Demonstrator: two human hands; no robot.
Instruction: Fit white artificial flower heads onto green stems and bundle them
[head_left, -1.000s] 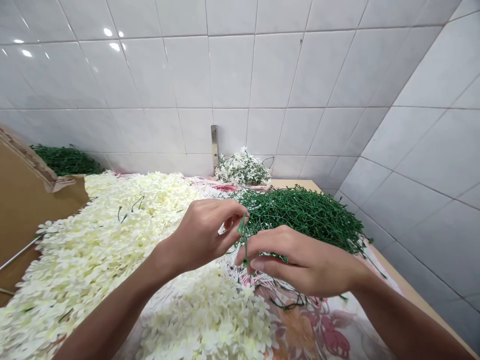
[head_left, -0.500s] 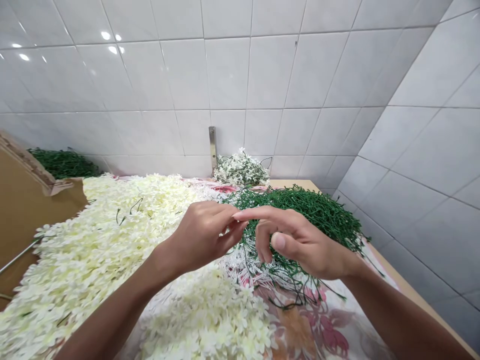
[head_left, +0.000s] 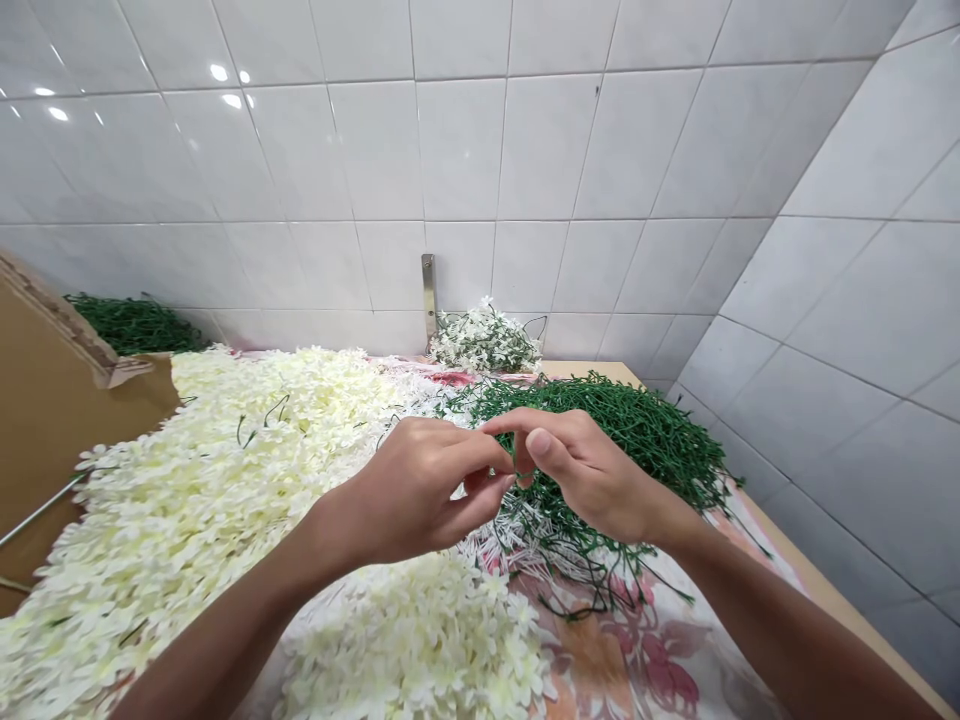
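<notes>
My left hand point(head_left: 442, 485) is closed in a pinch, thumb against forefinger, over the middle of the table. What sits between those fingertips, if anything, is too small to make out. My right hand point(head_left: 577, 465) meets it from the right, its forefinger touching the back of the left fingers. The right thumb stands apart and the other fingers curl loosely. Behind and below the right hand lies a heap of green artificial stems point(head_left: 637, 430). White stems point(head_left: 510, 545) stick out under both hands. Cream-white fabric flowers point(head_left: 225, 480) spread out to the left of my left hand.
Nearer me is another pile of cream flowers point(head_left: 420, 640) on a floral tablecloth point(head_left: 660, 660). Assembled white flowers point(head_left: 487, 340) stand by a metal bracket point(head_left: 428, 295) at the tiled wall point(head_left: 457, 150). Cardboard point(head_left: 60, 370) rises at left, with more green stems point(head_left: 135, 325) behind.
My hands have come closer together. The left hand has shifted slightly right, and the right forefinger has bent over the left fingers, while the right thumb has lifted.
</notes>
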